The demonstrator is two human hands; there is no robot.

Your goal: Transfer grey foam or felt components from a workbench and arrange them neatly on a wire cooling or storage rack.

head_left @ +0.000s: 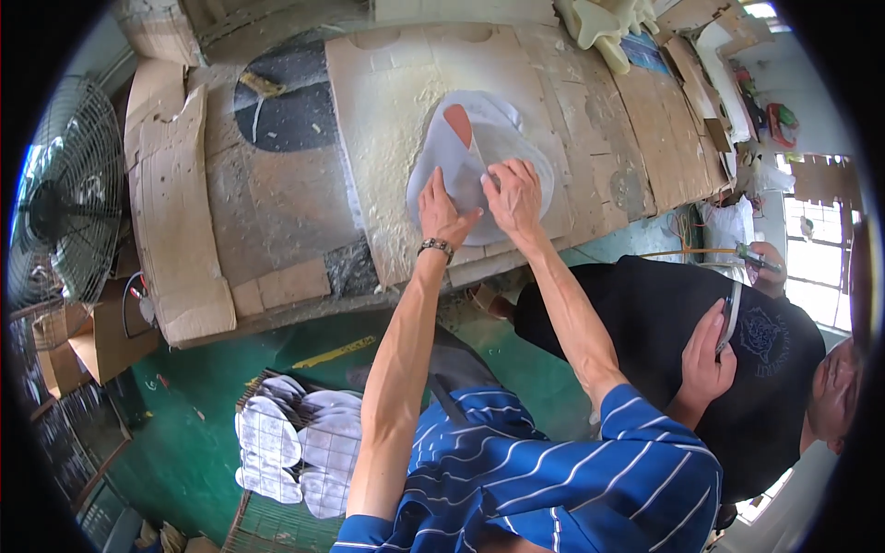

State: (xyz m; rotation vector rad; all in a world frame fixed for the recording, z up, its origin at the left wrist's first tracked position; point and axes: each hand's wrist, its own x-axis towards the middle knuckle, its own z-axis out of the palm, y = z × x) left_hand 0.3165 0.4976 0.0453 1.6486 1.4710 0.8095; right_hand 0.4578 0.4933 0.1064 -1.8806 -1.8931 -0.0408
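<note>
The left hand (444, 212) lies palm down with its fingers loosely spread, gripping nothing; it seems to rest on the near left part of a rounded white piece (429, 161), probably to keep it from sliding. Just to its right, the right hand (513, 195) is partly closed, its thumb and bent fingers apparently pinching the edge of a thin top sheet (493, 143), likely so that one layer can be handled while the other stays flat. An orange patch (458, 124) shows at the far side, beside that edge.

The layers lie about the middle of the tabletop (286, 198), on a cardboard sheet (383, 120) crusted with pale residue, which perhaps shields the surface underneath. Farther left lies a dark oval mat (290, 124); pale moulded pieces (608, 32) are heaped at the far right.

Beyond the left end stands a large fan (69, 198), maybe placed to move air across the work. On the near left, a wire rack (286, 530) carries white cut pieces (309, 438), within easy turning reach. To the right, a co-worker in a black shirt (636, 313) holds a thin curved piece (731, 318) in one hand and a nozzle-like tool (761, 261) in the other.
</note>
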